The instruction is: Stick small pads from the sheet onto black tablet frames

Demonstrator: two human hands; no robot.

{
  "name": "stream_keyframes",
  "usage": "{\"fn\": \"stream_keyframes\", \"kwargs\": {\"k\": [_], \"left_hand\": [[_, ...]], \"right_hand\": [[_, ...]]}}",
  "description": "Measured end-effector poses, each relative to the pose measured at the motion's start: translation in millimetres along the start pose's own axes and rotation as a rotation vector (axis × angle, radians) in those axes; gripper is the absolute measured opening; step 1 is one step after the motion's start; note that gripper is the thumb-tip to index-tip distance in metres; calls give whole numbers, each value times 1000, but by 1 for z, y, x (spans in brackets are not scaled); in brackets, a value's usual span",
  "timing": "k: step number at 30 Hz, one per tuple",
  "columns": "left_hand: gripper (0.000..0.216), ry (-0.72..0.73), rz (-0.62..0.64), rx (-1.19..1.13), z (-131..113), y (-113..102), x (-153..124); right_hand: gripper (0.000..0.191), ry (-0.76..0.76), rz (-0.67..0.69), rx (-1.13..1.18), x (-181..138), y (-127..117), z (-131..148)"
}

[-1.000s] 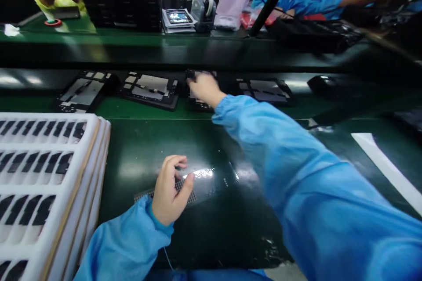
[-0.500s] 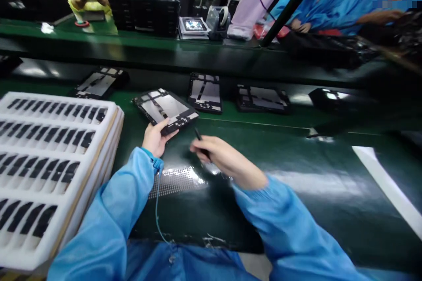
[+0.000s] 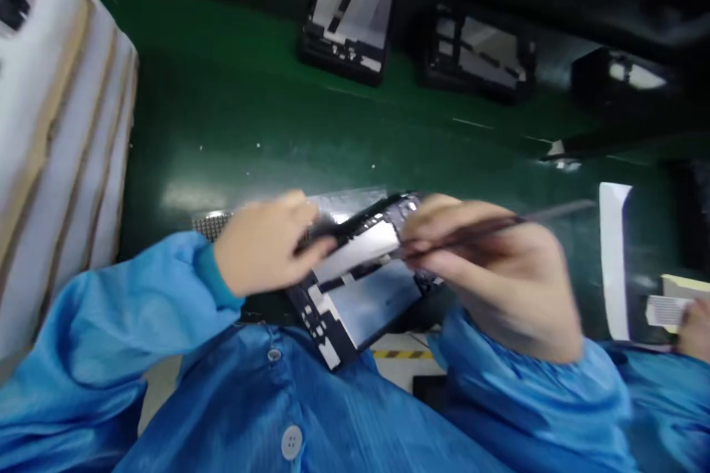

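Blue cloth fills the bottom of the frame: a smock [image 3: 310, 414] with a white button [image 3: 291, 442], and two sleeves rising from it. Just above, at lower centre, the panel [image 3: 360, 295] is held tilted. Its near corner hangs past the near edge of the green table [image 3: 249, 126], above a strip of yellow-and-black floor tape [image 3: 402, 353], and its far edge is lifted toward the middle of the frame. The panel is a dark frame with pale grey and white patches on its face.

The left hand [image 3: 266, 244], at centre left, is closed over the panel's upper left edge, thumb and fingers clamped on it, though blur hides where each finger sits. The right hand [image 3: 493, 273], at centre right, has its fingers pinched tight on a thin dark tool [image 3: 499, 225]. The tool runs from the panel's upper right corner, where its tip seems to touch, out toward the right of the frame.

Behind the hands a shiny metal plate [image 3: 222, 220] with a perforated corner lies flat on the table. At the left edge stands a stack of white trays [image 3: 66, 126]. At the right a white strip [image 3: 613, 259] lies on the table, and in the lower right corner another person's hand [image 3: 696, 329] rests beside a pale card [image 3: 674, 295].

Farther off, at upper centre, a second panel [image 3: 349, 15] and a third panel [image 3: 477, 52] lie side by side, apart from each other. A dark shiny object [image 3: 626, 74] sits at upper right.
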State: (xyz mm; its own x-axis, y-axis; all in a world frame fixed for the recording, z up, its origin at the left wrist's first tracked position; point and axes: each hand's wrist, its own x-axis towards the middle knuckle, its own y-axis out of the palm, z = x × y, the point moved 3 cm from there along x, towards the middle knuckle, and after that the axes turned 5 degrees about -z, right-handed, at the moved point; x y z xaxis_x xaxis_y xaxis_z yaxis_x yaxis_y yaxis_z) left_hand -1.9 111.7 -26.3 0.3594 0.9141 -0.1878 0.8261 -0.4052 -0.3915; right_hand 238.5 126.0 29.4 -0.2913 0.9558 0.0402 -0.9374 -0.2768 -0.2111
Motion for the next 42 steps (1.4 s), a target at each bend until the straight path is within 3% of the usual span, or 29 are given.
{"fn": "stream_keyframes", "kwargs": {"k": [2,5,8,15,19,23,26,30,32,35,42], "left_hand": [[20,24,-73,115,4,-20,6],[10,77,-5,226,18,-33,10],[6,92,60,290,30,-32,9],[11,120,82,536,25,-28,6],[17,132,95,607,23,-29,7],[14,163,91,657,23,-28,7],[19,147,113,693,21,-26,7],[17,82,124,687,20,-26,7],[17,74,109,672,21,-27,7],[19,102,91,659,24,-28,7],[42,42,124,651,23,-27,7]], "right_hand": [[11,-58,180,-76,26,27,-12],[12,-94,344,-239,51,54,-37],[13,-37,450,-254,55,64,-52],[23,150,357,-132,46,60,-46],[25,134,362,-149,50,62,-46],[12,97,434,-187,54,58,-43],[9,136,334,-102,34,53,-33],[13,154,-77,-12,-30,59,-25],[20,106,-211,-2,-60,70,-27],[29,7,-248,-27,-79,85,-33],[30,-55,-218,-156,-75,89,-33]]}}
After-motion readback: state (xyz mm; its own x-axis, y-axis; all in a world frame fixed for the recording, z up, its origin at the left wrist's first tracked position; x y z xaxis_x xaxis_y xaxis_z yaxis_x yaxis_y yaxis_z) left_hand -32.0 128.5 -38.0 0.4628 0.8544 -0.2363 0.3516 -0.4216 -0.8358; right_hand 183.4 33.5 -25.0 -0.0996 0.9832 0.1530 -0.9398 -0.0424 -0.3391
